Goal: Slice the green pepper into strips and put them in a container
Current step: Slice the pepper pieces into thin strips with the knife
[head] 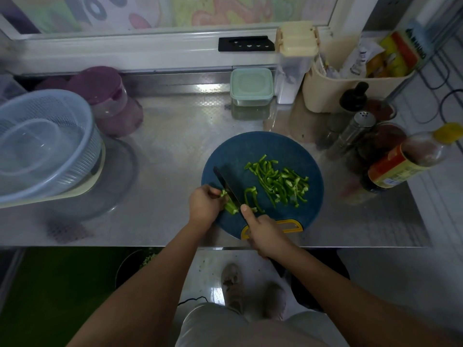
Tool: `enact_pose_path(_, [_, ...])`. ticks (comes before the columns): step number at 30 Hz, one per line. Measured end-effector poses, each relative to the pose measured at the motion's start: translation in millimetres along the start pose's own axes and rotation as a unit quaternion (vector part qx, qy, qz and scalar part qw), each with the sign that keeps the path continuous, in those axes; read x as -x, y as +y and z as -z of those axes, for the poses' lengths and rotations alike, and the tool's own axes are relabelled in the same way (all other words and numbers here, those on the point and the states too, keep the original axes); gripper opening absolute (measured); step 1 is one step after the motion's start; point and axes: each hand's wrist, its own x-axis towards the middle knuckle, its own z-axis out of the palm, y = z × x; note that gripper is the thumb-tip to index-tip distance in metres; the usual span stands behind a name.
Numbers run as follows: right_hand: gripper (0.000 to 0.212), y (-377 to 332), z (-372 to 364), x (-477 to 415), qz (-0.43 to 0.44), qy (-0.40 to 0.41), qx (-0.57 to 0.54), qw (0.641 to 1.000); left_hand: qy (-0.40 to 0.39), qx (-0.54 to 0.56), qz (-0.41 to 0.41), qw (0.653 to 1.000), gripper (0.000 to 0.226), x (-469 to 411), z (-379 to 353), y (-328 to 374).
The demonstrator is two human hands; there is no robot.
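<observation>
The tabletop is dull stainless steel with a fine embossed grain. On it lies a round, matte blue cutting board with a yellow slotted grip at its near edge. On the board's near left part, the left hand has its fingers curled down onto the remaining piece of green pepper, a glossy, bright green chunk with a pale cut face. The right hand is wrapped around the handle of a knife, forefinger stretched along the spine; the slim black blade lies against the piece's right side. Just right of the blade lie two curled strips. Farther right, a loose heap of cut strips lies on the board, thin, bent and uneven in length. At the back stands a square clear box with a pale green lid, and at the left a perforated blue plastic colander.
</observation>
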Motion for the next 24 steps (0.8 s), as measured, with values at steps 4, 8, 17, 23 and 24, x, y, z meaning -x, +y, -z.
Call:
enact_pose_path(4, [0.063, -6.4, 2.6, -2.7, -0.006, -0.013, 0.030, 0.999, 0.007, -0.007, -0.010, 1.000, 0.025, -0.5, -1.1, -3.5])
enact_pose_path(8, [0.064, -12.2, 0.2, -4.9, -0.006, -0.009, 0.070, 0.998, 0.015, -0.010, -0.021, 1.000, 0.027, 0.4, -1.9, -2.6])
enact_pose_path(17, [0.073, -17.8, -24.2, -3.7, -0.022, 0.047, 0.123, 0.991, 0.026, -0.029, -0.030, 0.999, 0.031, 4.7, -0.6, -0.3])
enact_pose_path(23, [0.073, -25.2, -25.7, -8.6, -0.019, 0.036, 0.145, 0.989, 0.025, -0.037, -0.029, 0.999, 0.031, 3.7, -1.2, -0.8])
enact_pose_path(24, [0.072, -27.5, -23.8, -9.7, -0.017, 0.029, 0.150, 0.988, 0.022, -0.037, -0.027, 0.999, 0.031, 3.1, -1.0, -1.1])
